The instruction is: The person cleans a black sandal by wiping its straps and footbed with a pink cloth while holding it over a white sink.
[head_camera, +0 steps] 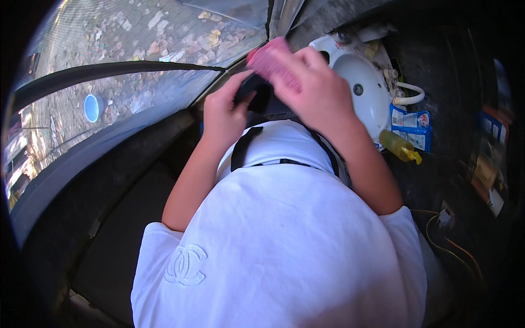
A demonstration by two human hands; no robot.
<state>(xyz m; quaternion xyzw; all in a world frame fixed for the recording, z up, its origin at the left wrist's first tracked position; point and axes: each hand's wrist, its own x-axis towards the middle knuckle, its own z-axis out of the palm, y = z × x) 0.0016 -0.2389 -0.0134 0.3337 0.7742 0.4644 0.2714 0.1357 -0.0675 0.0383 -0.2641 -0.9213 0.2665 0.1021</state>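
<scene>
My left hand (224, 110) grips a black, curved object (252, 88) from its near left side, thumb folded over it. Blur and my fingers hide most of its shape, so I cannot tell exactly what it is. In my right hand (318, 94) is a pink, rough-textured scrubber (275, 63), with a red patch at its far end. The scrubber lies against or just above the far upper part of the black object; the contact itself is blurred. Both hands are raised in front of my white shirt (287, 229), left of the washbasin.
A white washbasin (357, 69) with a drain stands at the right, a white pipe (412, 92) beside it. Blue printed pouches (410, 127) and a yellow-green pump bottle (396, 144) lie nearby. Mesh screen (164, 90) borders the left. Loose wires run from a wall socket (444, 217).
</scene>
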